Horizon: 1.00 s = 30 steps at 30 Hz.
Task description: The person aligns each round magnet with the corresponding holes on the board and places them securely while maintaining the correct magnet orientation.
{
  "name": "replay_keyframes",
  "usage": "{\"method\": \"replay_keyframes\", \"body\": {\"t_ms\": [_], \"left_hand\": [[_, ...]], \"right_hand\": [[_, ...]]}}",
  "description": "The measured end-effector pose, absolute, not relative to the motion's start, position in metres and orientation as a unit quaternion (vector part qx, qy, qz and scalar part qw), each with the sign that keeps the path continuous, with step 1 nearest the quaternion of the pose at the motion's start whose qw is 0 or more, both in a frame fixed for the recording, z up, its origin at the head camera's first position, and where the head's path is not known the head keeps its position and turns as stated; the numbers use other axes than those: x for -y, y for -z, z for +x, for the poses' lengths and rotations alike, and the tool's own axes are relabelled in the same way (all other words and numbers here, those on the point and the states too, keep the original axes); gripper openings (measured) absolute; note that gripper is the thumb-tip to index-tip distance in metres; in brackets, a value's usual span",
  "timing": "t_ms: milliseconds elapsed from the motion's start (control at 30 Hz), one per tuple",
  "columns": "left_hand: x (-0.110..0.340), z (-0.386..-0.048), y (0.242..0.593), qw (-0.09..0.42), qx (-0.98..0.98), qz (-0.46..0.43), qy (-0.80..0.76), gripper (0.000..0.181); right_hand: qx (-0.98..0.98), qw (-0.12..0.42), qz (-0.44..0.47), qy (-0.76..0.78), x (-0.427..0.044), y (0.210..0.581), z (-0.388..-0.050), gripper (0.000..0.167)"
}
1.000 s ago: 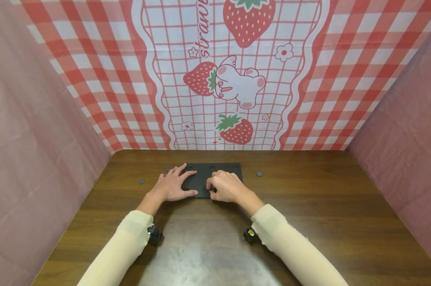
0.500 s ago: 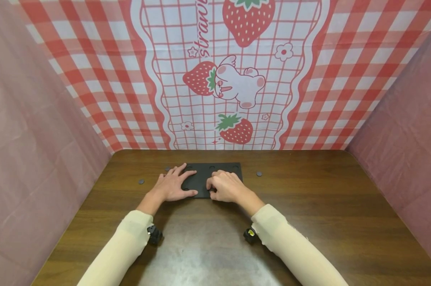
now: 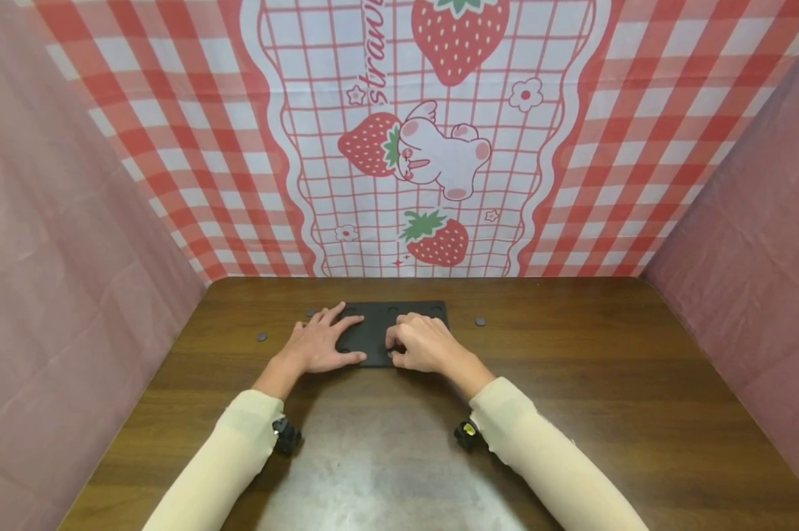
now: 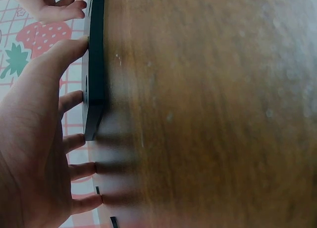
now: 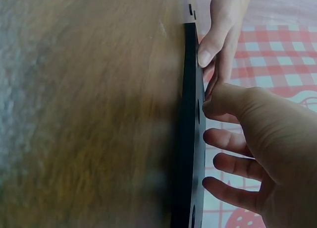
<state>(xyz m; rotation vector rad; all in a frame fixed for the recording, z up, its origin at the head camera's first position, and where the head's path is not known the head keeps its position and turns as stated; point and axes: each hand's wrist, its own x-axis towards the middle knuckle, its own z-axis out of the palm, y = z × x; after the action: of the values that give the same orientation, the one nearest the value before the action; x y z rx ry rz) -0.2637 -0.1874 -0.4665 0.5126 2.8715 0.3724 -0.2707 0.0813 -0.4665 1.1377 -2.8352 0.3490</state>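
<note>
A thin black board [image 3: 369, 338] with round recesses lies on the table. My left hand [image 3: 315, 348] is spread over its left end, thumb and some fingertips on it; the left wrist view shows this hand [image 4: 37, 119] at the board's edge [image 4: 96, 64]. Over the board's front right part, my right hand [image 3: 422, 344] has curled fingers, with thumb and index pinching what looks like a small grey disc [image 3: 391, 354]. In the right wrist view, the right hand [image 5: 262, 143] hides the disc, its fingertips close to the board [image 5: 190, 139].
One grey disc [image 3: 262, 337] lies left of my left hand, another [image 3: 309, 313] just behind that hand, and a third [image 3: 480, 321] right of the board. A checked strawberry cloth [image 3: 439, 177] hangs behind the wooden table [image 3: 386, 442], with pink cloth at both sides.
My right hand has shifted slightly right and back, and a small dark disc now shows at its fingertips. The left hand and the board have stayed in place.
</note>
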Motion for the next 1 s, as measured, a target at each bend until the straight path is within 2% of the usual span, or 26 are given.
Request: {"method": "replay_keyframes", "body": {"t_ms": [67, 1000], "left_hand": [[0.187, -0.264, 0.467, 0.101, -0.971, 0.174, -0.126, 0.085], [0.188, -0.264, 0.466, 0.098, -0.971, 0.181, -0.125, 0.085]], "right_hand": [[0.926, 0.028, 0.361, -0.111, -0.081, 0.457, -0.264, 0.014], [0.937, 0.06, 0.331, -0.094, -0.103, 0.457, -0.268, 0.01]]}}
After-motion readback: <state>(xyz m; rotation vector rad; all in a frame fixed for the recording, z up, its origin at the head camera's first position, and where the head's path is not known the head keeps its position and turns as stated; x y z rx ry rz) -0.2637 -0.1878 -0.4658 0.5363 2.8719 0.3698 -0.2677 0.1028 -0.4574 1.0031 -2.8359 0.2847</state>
